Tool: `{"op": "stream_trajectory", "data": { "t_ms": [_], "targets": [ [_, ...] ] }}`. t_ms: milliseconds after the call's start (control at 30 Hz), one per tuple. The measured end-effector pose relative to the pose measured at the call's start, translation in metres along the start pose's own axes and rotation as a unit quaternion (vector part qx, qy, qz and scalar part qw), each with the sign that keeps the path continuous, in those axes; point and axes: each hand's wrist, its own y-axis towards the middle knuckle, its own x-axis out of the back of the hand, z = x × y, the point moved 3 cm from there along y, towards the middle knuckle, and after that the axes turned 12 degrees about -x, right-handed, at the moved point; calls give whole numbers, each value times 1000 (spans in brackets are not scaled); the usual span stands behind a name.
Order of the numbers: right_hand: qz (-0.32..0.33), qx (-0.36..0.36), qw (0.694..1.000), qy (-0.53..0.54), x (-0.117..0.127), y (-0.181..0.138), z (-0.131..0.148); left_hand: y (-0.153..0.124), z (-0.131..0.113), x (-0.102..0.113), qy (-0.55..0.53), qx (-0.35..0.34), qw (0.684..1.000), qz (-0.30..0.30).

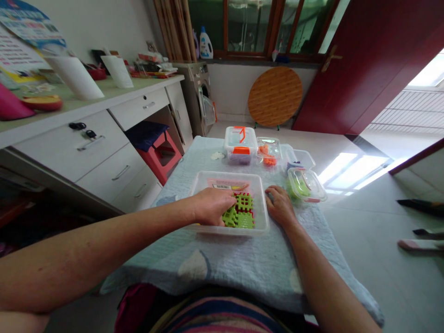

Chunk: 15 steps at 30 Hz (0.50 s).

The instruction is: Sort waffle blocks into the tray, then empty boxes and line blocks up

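Observation:
A clear plastic bin stands on the cloth-covered table in front of me. Inside it, at the right, lie several green interlocking building blocks, with bits of red showing beneath and beside them. My left hand reaches down into the bin, thumb and fingers closed around a green building block at the left of the group; its fingertips are partly hidden. Beside the bin's right wall my right hand rests on the cloth, holding nothing, its fingers extended and slightly bent.
Behind the bin sits a lidded box with orange clips. A clear container with orange pieces, an open clear container and a lidded one with green contents stand to the right. A red stool is left of the table.

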Motion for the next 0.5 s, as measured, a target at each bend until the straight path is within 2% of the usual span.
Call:
{"op": "stream_trajectory", "data": {
  "t_ms": [267,500],
  "targets": [
    [3,0,1000,0,0,0,0,-15,9,6,6,25,1000,2],
    [11,-3,1000,6,1,0,1,-4,3,-1,-16,1,1000,5]
  ]
}}
